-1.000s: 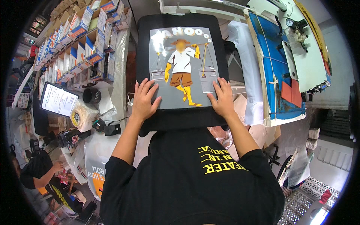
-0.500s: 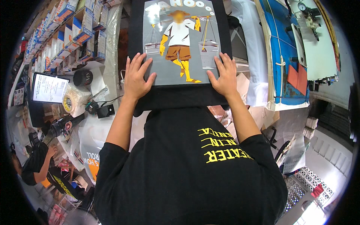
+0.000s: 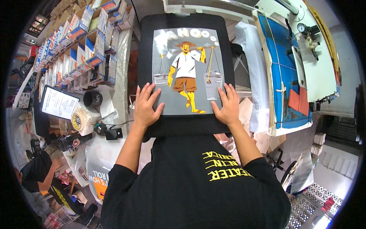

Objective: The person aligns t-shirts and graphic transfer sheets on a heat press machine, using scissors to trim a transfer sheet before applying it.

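Note:
A clear, glossy film sheet (image 3: pixel 187 70) bearing a colour print of a figure in a hat with a shoulder pole lies flat on black cloth (image 3: pixel 146 49). The cloth covers a rounded rectangular board in front of me. My left hand (image 3: pixel 148 106) rests on the sheet's lower left edge and the cloth, its fingers spread. At the lower right edge, my right hand (image 3: pixel 228 107) lies likewise, palm down and open. Neither hand grips anything.
Boxes of rolls (image 3: pixel 85 38) stack up on the left, with a tablet (image 3: pixel 59 102), a dark mug (image 3: pixel 92 98) and a tape roll (image 3: pixel 78 121) nearer. A blue-topped bench (image 3: pixel 282 76) and a pressure gauge (image 3: pixel 301 28) stand right. Another person (image 3: pixel 36 171) sits at far left.
The view has tilted up, so everything appears lower and the board's far edge now shows. Both hands keep their places on the sheet's edges.

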`<act>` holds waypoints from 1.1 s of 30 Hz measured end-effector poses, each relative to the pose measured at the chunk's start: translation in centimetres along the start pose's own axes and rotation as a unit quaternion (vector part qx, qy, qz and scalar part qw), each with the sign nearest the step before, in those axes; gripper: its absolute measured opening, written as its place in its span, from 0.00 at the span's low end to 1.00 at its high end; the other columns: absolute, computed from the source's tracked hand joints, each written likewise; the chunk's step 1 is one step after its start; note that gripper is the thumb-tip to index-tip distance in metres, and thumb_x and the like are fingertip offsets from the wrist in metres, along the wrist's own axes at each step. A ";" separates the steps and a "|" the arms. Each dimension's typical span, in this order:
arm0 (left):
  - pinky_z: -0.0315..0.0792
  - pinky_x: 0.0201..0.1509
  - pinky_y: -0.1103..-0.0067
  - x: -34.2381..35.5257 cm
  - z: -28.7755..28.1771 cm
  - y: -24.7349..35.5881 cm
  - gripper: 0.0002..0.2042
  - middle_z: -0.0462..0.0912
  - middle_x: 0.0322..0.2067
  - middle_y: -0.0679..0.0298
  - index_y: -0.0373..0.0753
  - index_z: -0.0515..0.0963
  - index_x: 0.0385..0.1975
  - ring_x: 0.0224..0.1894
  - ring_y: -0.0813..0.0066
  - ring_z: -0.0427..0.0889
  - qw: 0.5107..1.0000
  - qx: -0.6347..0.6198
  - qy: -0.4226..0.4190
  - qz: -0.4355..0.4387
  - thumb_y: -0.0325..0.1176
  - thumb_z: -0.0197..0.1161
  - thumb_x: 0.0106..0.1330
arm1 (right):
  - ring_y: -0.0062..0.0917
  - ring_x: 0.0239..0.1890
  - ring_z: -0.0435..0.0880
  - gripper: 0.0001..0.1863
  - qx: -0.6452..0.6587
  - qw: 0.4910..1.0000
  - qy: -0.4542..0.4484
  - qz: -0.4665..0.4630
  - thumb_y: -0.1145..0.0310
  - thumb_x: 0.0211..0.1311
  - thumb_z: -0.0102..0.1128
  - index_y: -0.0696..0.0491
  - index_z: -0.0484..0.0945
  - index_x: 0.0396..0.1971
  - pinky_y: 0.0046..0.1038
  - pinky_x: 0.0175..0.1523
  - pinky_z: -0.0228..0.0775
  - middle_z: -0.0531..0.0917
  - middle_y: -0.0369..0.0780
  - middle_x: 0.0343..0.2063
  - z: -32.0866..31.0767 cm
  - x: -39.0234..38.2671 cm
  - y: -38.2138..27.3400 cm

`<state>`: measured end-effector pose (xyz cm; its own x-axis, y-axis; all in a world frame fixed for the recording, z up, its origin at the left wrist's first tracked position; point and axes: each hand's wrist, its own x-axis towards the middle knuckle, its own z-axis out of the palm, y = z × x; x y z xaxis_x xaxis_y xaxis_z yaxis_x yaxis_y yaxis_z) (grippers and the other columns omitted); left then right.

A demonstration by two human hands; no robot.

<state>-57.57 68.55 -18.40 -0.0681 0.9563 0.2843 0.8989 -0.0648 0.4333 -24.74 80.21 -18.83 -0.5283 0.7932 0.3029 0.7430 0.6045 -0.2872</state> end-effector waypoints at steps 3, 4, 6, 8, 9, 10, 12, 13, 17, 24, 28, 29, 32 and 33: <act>0.49 0.74 0.53 0.2 -0.2 0.0 0.26 0.72 0.61 0.55 0.40 0.77 0.55 0.68 0.53 0.64 1.000 0.001 -0.001 -0.004 0.38 0.69 0.54 | 0.49 0.67 0.64 0.32 -0.002 1.000 -0.002 0.001 0.57 0.52 0.66 0.55 0.74 0.58 0.49 0.67 0.56 0.69 0.49 0.63 -0.1 0.2 -0.1; 0.49 0.75 0.53 0.2 -0.2 0.0 0.26 0.71 0.62 0.55 0.40 0.77 0.55 0.68 0.53 0.64 1.000 0.000 -0.003 -0.005 0.38 0.69 0.54 | 0.49 0.67 0.64 0.32 -0.002 1.000 -0.002 0.001 0.57 0.52 0.66 0.55 0.74 0.58 0.49 0.67 0.56 0.69 0.49 0.63 -0.1 0.2 -0.1; 0.49 0.75 0.54 0.2 -0.1 0.0 0.26 0.71 0.62 0.54 0.41 0.77 0.55 0.69 0.54 0.64 1.000 0.000 -0.004 -0.009 0.38 0.69 0.54 | 0.49 0.67 0.64 0.33 -0.002 1.000 -0.005 0.003 0.57 0.52 0.66 0.55 0.74 0.58 0.50 0.67 0.56 0.69 0.49 0.63 0.0 0.2 0.0; 0.48 0.75 0.54 0.2 -0.1 0.0 0.27 0.71 0.62 0.54 0.40 0.77 0.56 0.69 0.54 0.64 1.000 0.002 -0.005 -0.013 0.38 0.69 0.54 | 0.49 0.67 0.63 0.33 -0.002 1.000 -0.003 0.007 0.57 0.52 0.66 0.55 0.74 0.58 0.50 0.67 0.56 0.69 0.48 0.63 0.0 0.3 -0.1; 0.48 0.75 0.54 0.2 -0.1 0.1 0.27 0.71 0.63 0.54 0.40 0.77 0.56 0.69 0.54 0.64 1.000 0.001 -0.003 -0.014 0.38 0.69 0.54 | 0.48 0.67 0.63 0.33 -0.003 1.000 -0.005 0.008 0.57 0.52 0.66 0.55 0.74 0.58 0.50 0.67 0.56 0.69 0.48 0.63 0.0 0.2 -0.1; 0.48 0.75 0.54 0.2 -0.1 0.1 0.27 0.71 0.62 0.54 0.40 0.77 0.56 0.69 0.54 0.64 1.000 0.003 -0.002 -0.013 0.38 0.69 0.54 | 0.48 0.67 0.63 0.33 -0.004 1.000 -0.006 0.009 0.57 0.52 0.66 0.55 0.74 0.58 0.50 0.67 0.56 0.69 0.48 0.63 0.0 0.3 -0.2; 0.48 0.75 0.54 0.2 0.0 0.1 0.27 0.71 0.62 0.54 0.40 0.77 0.56 0.69 0.54 0.64 1.000 0.005 -0.001 -0.012 0.38 0.69 0.54 | 0.47 0.67 0.64 0.32 -0.008 1.000 -0.003 0.010 0.55 0.52 0.66 0.54 0.74 0.57 0.49 0.67 0.56 0.70 0.48 0.63 0.1 0.3 -0.1; 0.48 0.75 0.54 0.3 0.0 0.0 0.27 0.71 0.62 0.54 0.40 0.77 0.56 0.69 0.54 0.64 1.000 0.004 -0.001 -0.011 0.38 0.69 0.54 | 0.47 0.67 0.64 0.32 -0.010 1.000 -0.002 0.011 0.54 0.53 0.65 0.53 0.75 0.57 0.49 0.66 0.56 0.70 0.48 0.63 0.2 0.3 -0.1; 0.48 0.75 0.54 0.3 -0.1 0.1 0.27 0.71 0.62 0.54 0.40 0.77 0.56 0.68 0.54 0.64 1.000 0.003 -0.002 -0.013 0.37 0.69 0.54 | 0.47 0.67 0.63 0.32 -0.002 1.000 -0.003 0.011 0.57 0.52 0.66 0.54 0.74 0.58 0.49 0.67 0.56 0.69 0.48 0.63 0.2 0.3 -0.2; 0.48 0.75 0.55 0.4 -0.1 0.3 0.26 0.71 0.62 0.56 0.41 0.77 0.56 0.68 0.54 0.64 1.000 0.004 -0.001 -0.014 0.38 0.68 0.54 | 0.47 0.67 0.63 0.31 -0.005 1.000 -0.007 0.017 0.55 0.54 0.65 0.53 0.75 0.57 0.49 0.67 0.55 0.70 0.47 0.63 0.1 0.2 -0.1; 0.48 0.75 0.55 0.4 0.0 0.3 0.26 0.71 0.62 0.56 0.41 0.77 0.55 0.68 0.54 0.64 1.000 0.009 -0.001 -0.011 0.38 0.68 0.54 | 0.46 0.67 0.63 0.30 -0.001 1.000 0.000 0.016 0.54 0.55 0.64 0.53 0.75 0.57 0.49 0.67 0.55 0.70 0.47 0.62 0.3 0.2 0.1; 0.48 0.75 0.55 0.4 0.0 0.3 0.26 0.71 0.62 0.56 0.40 0.77 0.55 0.68 0.54 0.65 1.000 0.010 -0.002 -0.010 0.37 0.68 0.54 | 0.46 0.67 0.63 0.30 -0.001 1.000 0.001 0.018 0.54 0.55 0.64 0.53 0.75 0.57 0.49 0.67 0.55 0.70 0.47 0.62 0.2 0.2 0.1; 0.49 0.75 0.54 0.5 0.0 0.3 0.26 0.71 0.62 0.56 0.40 0.77 0.55 0.68 0.54 0.65 1.000 0.011 -0.001 -0.008 0.37 0.68 0.53 | 0.46 0.67 0.63 0.30 0.003 1.000 0.002 0.018 0.54 0.55 0.64 0.53 0.75 0.57 0.48 0.67 0.55 0.70 0.47 0.62 0.2 0.3 0.0; 0.49 0.75 0.54 0.5 0.0 0.3 0.26 0.71 0.62 0.55 0.40 0.77 0.55 0.68 0.53 0.65 1.000 0.011 -0.001 -0.007 0.37 0.68 0.53 | 0.46 0.67 0.63 0.30 0.003 1.000 0.002 0.018 0.54 0.55 0.64 0.53 0.75 0.57 0.48 0.67 0.55 0.70 0.47 0.62 0.1 0.3 0.0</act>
<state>-57.32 68.98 -18.14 -0.0808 0.9575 0.2767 0.9068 -0.0447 0.4192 -24.95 80.43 -18.88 -0.4996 0.8141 0.2962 0.7590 0.5761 -0.3032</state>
